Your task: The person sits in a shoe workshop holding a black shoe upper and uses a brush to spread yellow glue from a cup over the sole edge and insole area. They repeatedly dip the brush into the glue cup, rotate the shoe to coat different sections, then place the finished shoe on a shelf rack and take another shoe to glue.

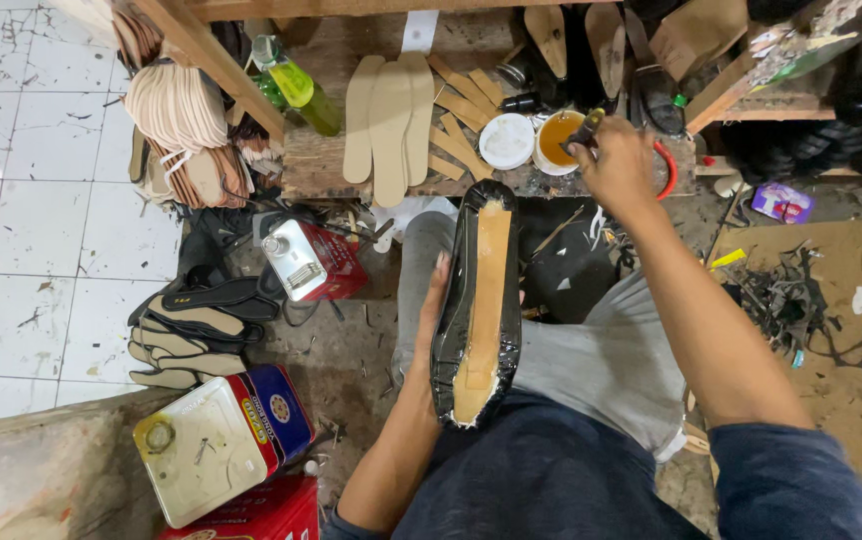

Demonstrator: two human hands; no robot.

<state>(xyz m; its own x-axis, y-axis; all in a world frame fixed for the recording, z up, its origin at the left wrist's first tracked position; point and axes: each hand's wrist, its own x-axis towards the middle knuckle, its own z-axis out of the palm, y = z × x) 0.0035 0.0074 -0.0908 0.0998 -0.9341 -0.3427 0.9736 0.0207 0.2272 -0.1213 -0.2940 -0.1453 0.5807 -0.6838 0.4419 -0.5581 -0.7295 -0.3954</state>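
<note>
1. Your left hand (429, 300) lies along the side of the shiny black shoe upper on its form, sole side up (478, 300), w/ a tan strip down the middle. The shoe rests on your lap, toe pointing away from you. That hand's grip is a flat press on the shoe's side, prob. to stop it rolling.
2. Your right hand (616, 160) is shut round a small dark-handled brush (585, 128), tip over the white cup of yellow-brown glue (557, 140) on the wooden counter (311, 170).
3. A white round lid (507, 140) sits just beside the cup. Tan flat insoles (388, 120) lean close by, easy to reach.
4. Red-and-white tins (221, 445) sit on the floor to your left.
5. Hard to see: the brush hairs, and the shoe's far side. The dark stuff on the shelf up top is a blur.
</note>
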